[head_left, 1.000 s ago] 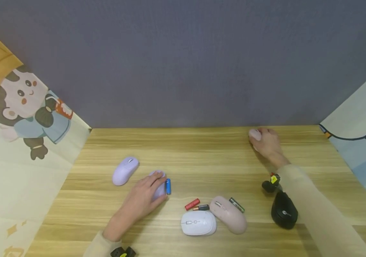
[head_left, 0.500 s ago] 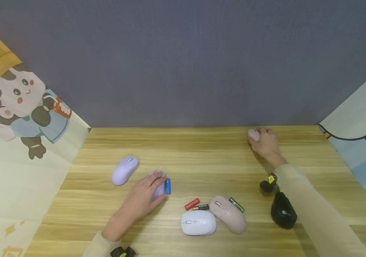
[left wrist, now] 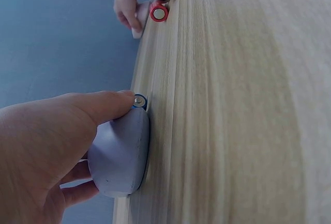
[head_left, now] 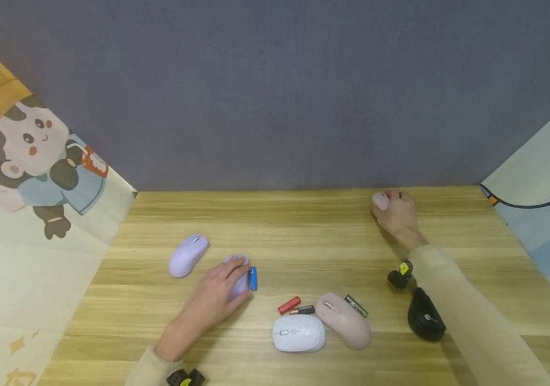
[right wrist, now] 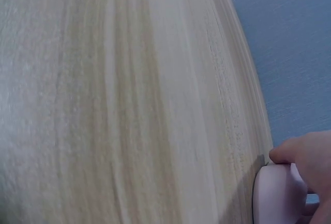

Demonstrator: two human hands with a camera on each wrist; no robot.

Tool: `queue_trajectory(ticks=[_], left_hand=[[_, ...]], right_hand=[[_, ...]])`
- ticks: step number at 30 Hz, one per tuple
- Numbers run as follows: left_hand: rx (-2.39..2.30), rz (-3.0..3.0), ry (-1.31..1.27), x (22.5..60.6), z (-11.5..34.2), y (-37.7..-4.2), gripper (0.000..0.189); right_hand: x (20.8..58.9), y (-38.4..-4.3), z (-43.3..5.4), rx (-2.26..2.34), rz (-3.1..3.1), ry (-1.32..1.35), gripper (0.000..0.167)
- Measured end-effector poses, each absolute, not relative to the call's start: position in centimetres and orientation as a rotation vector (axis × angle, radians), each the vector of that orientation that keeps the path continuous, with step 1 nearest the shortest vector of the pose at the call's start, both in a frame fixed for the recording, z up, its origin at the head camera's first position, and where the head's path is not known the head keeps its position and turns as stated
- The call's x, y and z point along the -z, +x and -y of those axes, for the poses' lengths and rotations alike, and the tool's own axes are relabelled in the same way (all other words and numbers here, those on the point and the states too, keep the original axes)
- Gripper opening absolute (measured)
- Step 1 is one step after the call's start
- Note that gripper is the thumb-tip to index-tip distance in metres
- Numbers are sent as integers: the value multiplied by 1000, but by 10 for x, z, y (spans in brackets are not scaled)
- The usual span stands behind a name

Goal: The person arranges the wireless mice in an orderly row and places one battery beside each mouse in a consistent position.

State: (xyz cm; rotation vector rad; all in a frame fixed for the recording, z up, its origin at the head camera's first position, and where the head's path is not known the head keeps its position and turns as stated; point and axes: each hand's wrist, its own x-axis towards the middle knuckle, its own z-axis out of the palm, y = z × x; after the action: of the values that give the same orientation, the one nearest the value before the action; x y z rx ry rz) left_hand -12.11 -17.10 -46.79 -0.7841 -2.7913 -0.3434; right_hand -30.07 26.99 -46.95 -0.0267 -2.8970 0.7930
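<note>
Left of the middle of the table, my left hand lies over a lavender computer mouse, thumb on one side and fingers round the other. A blue battery lies right beside this mouse, close by the thumb tip in the left wrist view. At the far right of the table, my right hand grips a pale pink mouse by its sides. Much of that mouse is hidden under the palm in the head view; its side shows in the right wrist view. A second lavender mouse sits farther left.
Near the front middle are a white mouse, a larger pink mouse, a red battery, a black-and-copper battery and a green-and-black battery. A black mouse stands beside the right forearm. A grey-blue panel borders the table's back.
My right hand and the pale pink mouse have shifted very slightly left in the head view. The left hand and the other things stay where they were.
</note>
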Motion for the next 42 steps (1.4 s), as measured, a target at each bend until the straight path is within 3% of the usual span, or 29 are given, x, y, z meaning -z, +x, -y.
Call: queue_trajectory(ticks=[16, 27, 42], left_hand=[[339, 2785, -788, 469, 171, -122, 61], [342, 2785, -794, 469, 171, -122, 61], [326, 2801, -783, 467, 170, -121, 61]], right_hand=[[467, -298, -266, -792, 2899, -59, 61], [465, -293, -271, -783, 2906, 10, 77], [451, -277, -281, -807, 2971, 67, 85]])
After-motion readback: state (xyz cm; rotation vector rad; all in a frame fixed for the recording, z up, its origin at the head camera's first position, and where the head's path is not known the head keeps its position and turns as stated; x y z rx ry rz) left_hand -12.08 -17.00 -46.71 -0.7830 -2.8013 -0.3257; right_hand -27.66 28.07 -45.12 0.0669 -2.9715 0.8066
